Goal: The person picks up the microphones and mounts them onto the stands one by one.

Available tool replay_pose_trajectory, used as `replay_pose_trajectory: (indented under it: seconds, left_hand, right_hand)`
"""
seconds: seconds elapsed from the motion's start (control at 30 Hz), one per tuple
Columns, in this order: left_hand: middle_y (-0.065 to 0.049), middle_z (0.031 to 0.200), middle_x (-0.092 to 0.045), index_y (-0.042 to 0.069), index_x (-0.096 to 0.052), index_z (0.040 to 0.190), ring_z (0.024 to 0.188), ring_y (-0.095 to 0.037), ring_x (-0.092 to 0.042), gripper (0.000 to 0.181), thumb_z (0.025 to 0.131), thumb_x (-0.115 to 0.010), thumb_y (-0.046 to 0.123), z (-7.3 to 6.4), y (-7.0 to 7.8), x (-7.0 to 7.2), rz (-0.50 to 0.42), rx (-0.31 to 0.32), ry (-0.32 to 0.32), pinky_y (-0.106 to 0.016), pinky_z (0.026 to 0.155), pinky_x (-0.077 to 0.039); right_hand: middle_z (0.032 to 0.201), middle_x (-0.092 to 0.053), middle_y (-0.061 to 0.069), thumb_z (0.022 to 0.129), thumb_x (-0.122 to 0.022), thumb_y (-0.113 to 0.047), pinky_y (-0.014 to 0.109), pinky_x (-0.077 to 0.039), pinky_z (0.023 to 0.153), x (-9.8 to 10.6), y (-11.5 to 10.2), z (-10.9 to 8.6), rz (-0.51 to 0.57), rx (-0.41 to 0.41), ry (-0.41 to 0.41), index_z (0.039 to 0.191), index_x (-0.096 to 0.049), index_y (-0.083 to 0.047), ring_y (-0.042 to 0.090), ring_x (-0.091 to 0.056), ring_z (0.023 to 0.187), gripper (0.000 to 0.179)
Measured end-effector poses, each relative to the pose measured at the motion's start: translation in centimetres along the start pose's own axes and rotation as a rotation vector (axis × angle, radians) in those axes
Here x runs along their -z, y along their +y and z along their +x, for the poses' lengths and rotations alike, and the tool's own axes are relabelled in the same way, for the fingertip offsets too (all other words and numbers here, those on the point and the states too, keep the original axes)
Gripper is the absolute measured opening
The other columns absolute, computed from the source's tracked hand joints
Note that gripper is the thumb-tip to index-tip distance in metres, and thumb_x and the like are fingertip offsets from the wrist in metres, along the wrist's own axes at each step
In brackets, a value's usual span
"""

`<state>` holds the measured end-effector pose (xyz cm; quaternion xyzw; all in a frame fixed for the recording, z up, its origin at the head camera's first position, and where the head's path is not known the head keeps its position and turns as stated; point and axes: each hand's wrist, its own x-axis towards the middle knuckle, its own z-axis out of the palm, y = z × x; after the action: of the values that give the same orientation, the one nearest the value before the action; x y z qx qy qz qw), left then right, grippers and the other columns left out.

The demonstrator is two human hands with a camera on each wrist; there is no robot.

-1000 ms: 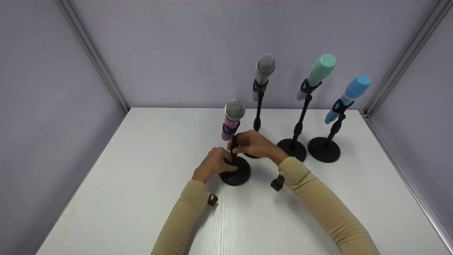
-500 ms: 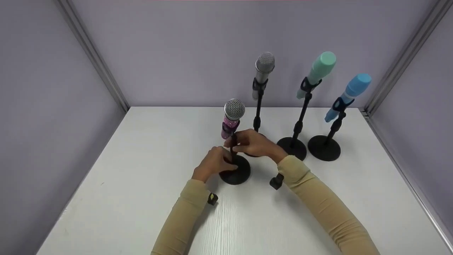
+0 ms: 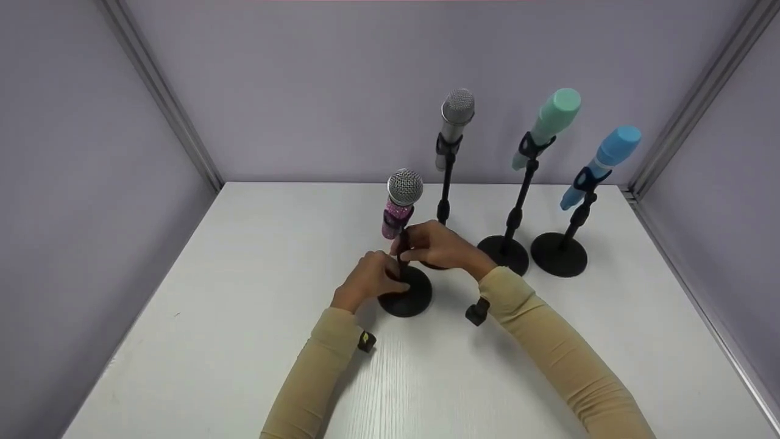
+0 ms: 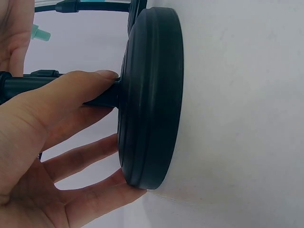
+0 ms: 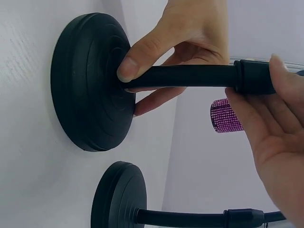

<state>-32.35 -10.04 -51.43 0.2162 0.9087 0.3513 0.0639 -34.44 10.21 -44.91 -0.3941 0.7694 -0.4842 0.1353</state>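
A pink glittery microphone [image 3: 398,211] with a silver mesh head leans in the clip of a short black microphone stand [image 3: 407,303], whose round base sits on the white table. My left hand [image 3: 368,278] pinches the pole low down, thumb just above the base; in the left wrist view its other fingers [image 4: 95,197] touch the base's rim. Higher up, my right hand [image 3: 440,247] grips the pole at its thicker black collar [image 5: 254,77], seen in the right wrist view. The lower end of the pink microphone [image 5: 226,116] shows beyond the pole there.
Behind and to the right stand three more black stands holding a silver microphone [image 3: 456,116], a mint-green microphone [image 3: 553,116] and a blue microphone [image 3: 612,152]. The silver one's base is partly hidden behind my right hand. Grey panels [image 3: 341,91] enclose the table [image 3: 244,292].
Both hands keep their hold on the stand in nearly the same spots. The whole head view has shifted up very slightly; the microphones and bases stay where they were on the table.
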Motion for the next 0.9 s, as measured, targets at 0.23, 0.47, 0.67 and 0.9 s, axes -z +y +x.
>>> replay_pose_trajectory:
  seconds: [0.23, 0.47, 0.67, 0.9]
  left_hand:
    - [-0.001, 0.084, -0.079, 0.007, -0.082, 0.090, 0.074, -0.009, -0.066, 0.016, 0.080, -0.088, 0.018, 0.05, 0.04, 0.02, -0.011, 0.022, 0.011, -0.031, 0.076, -0.059]
    - [-0.003, 0.083, -0.079, 0.005, -0.081, 0.092, 0.075, -0.012, -0.064, 0.020, 0.079, -0.089, 0.019, -0.04, -0.01, 0.02, 0.000, 0.011, 0.011, -0.036, 0.079, -0.059]
    - [-0.006, 0.087, -0.081, 0.003, -0.081, 0.095, 0.078, -0.014, -0.069, 0.023, 0.079, -0.089, 0.017, -0.15, 0.09, -0.03, -0.012, 0.018, 0.009, -0.037, 0.080, -0.060]
    - [-0.005, 0.086, -0.081, 0.004, -0.082, 0.094, 0.080, -0.015, -0.072, 0.021, 0.079, -0.089, 0.018, -0.12, 0.24, 0.06, -0.006, 0.024, 0.004, -0.036, 0.081, -0.060]
  right_hand:
    - [0.116, -0.073, 0.027, 0.095, -0.068, -0.001, 0.037, -0.058, 0.097, 0.22, -0.05, 0.05, -0.002, -0.019, -0.021, 0.118, -0.070, 0.003, 0.026, -0.072, 0.107, 0.023]
    - [0.125, -0.071, 0.026, 0.096, -0.063, 0.005, 0.043, -0.054, 0.106, 0.15, -0.02, 0.07, 0.038, -0.029, -0.055, 0.126, -0.066, 0.005, 0.040, -0.066, 0.123, 0.030]
    - [0.119, -0.072, 0.026, 0.096, -0.062, 0.003, 0.028, -0.055, 0.096, 0.16, -0.21, 0.02, 0.021, -0.015, -0.069, 0.118, -0.070, 0.002, 0.032, -0.071, 0.111, 0.024]
    - [0.116, -0.073, 0.026, 0.096, -0.062, 0.004, 0.022, -0.054, 0.089, 0.15, -0.13, 0.04, 0.007, -0.015, -0.061, 0.116, -0.072, 0.001, 0.014, -0.068, 0.099, 0.022]
